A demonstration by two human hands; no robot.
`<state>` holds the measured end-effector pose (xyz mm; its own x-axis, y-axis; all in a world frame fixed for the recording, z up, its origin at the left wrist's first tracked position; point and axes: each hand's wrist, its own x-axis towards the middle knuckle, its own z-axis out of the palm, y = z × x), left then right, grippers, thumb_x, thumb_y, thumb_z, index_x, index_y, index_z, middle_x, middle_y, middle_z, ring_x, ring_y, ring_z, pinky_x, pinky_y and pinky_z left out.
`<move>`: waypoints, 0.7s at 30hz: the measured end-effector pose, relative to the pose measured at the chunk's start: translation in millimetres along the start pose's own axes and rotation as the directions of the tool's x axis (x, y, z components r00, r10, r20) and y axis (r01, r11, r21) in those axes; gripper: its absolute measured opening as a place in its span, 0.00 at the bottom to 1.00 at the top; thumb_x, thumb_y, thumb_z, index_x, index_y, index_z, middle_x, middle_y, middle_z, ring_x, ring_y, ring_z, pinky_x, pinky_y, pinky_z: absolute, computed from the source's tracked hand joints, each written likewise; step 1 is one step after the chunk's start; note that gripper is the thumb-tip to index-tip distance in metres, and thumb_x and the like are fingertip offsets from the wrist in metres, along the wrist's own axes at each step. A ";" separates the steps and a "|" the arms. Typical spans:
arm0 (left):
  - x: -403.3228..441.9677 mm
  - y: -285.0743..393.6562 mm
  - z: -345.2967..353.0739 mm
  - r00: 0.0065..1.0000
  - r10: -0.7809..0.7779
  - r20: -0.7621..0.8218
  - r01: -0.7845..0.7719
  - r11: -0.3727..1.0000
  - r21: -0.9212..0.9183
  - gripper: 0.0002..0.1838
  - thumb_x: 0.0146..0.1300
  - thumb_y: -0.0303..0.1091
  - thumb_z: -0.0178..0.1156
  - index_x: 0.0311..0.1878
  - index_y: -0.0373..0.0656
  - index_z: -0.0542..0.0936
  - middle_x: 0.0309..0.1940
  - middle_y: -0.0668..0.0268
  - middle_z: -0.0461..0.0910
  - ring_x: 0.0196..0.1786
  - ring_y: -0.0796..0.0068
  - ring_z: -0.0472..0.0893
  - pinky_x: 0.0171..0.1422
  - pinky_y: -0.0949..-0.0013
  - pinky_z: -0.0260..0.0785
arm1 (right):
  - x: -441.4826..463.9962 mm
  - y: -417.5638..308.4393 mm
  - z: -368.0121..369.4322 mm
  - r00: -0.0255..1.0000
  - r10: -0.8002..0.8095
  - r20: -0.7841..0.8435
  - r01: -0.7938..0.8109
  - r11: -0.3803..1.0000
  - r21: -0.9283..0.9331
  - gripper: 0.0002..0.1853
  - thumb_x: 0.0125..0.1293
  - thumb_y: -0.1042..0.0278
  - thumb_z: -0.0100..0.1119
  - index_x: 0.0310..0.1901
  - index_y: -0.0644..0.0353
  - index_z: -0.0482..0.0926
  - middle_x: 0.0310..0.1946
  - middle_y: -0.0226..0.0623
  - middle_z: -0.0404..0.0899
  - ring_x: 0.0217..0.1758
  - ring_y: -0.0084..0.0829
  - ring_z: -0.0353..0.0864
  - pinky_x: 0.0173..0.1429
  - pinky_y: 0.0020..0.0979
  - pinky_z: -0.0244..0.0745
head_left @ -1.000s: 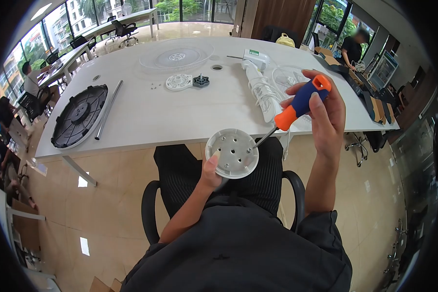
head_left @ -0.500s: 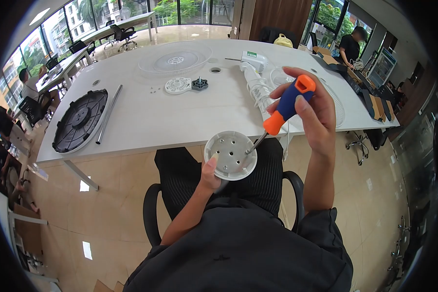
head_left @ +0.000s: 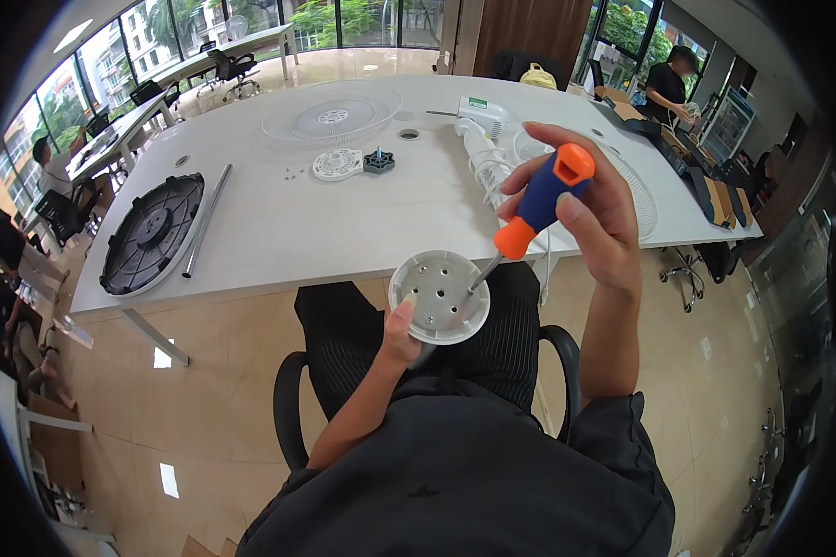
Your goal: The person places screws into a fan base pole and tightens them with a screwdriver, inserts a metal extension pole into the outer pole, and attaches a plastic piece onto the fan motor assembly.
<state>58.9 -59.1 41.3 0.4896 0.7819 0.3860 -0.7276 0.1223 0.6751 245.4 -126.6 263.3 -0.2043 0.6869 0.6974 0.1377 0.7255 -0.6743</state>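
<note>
On the bench (head_left: pixel 297 218) I see the grille (head_left: pixel 333 117), black base (head_left: pixel 153 232) and rod (head_left: pixel 208 221) lying separate; I'd judge those left to do, while work on the disc (head_left: pixel 446 304) looks underway. The left hand (head_left: pixel 402 336) clamps the disc over the lap (head_left: pixel 511 330), lower left of the right hand (head_left: pixel 606 218), which grips the screwdriver (head_left: pixel 541 200), tip at the disc's right side; whether it's seated, I can't tell.
</note>
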 end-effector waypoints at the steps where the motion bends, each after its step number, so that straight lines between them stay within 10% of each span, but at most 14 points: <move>1: -0.2 -0.6 -1.0 1.000 0.002 0.023 -0.002 1.000 0.000 0.35 0.63 0.50 0.49 0.67 0.35 0.62 0.59 0.55 0.73 0.59 0.62 0.76 0.63 0.61 0.71 | 1.3 -0.2 -0.5 1.000 0.001 -0.003 -0.001 1.000 -0.001 0.26 0.69 0.66 0.54 0.66 0.68 0.65 0.42 0.49 0.80 0.42 0.34 0.84 0.50 0.34 0.80; 7: -3.5 2.8 2.1 0.999 -0.045 -0.016 0.046 0.998 0.040 0.35 0.64 0.50 0.48 0.68 0.35 0.61 0.60 0.54 0.72 0.60 0.61 0.76 0.64 0.61 0.71 | 10.6 5.1 7.0 0.995 0.030 0.090 -0.053 0.961 0.270 0.26 0.66 0.67 0.60 0.63 0.67 0.67 0.42 0.47 0.80 0.42 0.33 0.85 0.48 0.33 0.80; 13: -1.3 -5.7 -4.6 0.996 0.037 0.077 -0.048 0.989 0.141 0.34 0.66 0.49 0.46 0.68 0.34 0.61 0.60 0.53 0.73 0.59 0.62 0.77 0.63 0.62 0.70 | 9.6 9.2 18.9 0.963 -0.080 -0.257 -0.045 0.894 -0.445 0.25 0.55 0.69 0.73 0.52 0.63 0.70 0.35 0.33 0.79 0.30 0.22 0.78 0.37 0.24 0.75; 19: -4.0 -6.3 -6.8 0.999 0.023 0.032 -0.026 0.993 0.111 0.33 0.67 0.49 0.44 0.68 0.34 0.62 0.60 0.54 0.73 0.60 0.64 0.76 0.63 0.63 0.70 | 13.5 11.2 32.3 0.952 -0.180 -0.249 0.087 0.936 -0.342 0.19 0.62 0.70 0.65 0.52 0.62 0.72 0.34 0.31 0.78 0.33 0.20 0.76 0.41 0.24 0.74; 21: -3.4 -5.6 -6.0 0.999 0.035 0.032 -0.038 0.995 0.096 0.33 0.67 0.49 0.44 0.68 0.34 0.62 0.60 0.54 0.73 0.60 0.64 0.76 0.63 0.63 0.70 | 14.2 -8.1 35.5 0.965 0.010 -0.261 -0.014 1.000 -0.014 0.16 0.65 0.69 0.62 0.52 0.62 0.72 0.33 0.31 0.79 0.36 0.21 0.78 0.45 0.26 0.75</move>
<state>58.5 -58.9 32.5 0.4789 0.7660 0.4288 -0.6958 0.0334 0.7175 206.9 -124.2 270.0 0.0566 0.6812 0.7299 0.1536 0.7165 -0.6805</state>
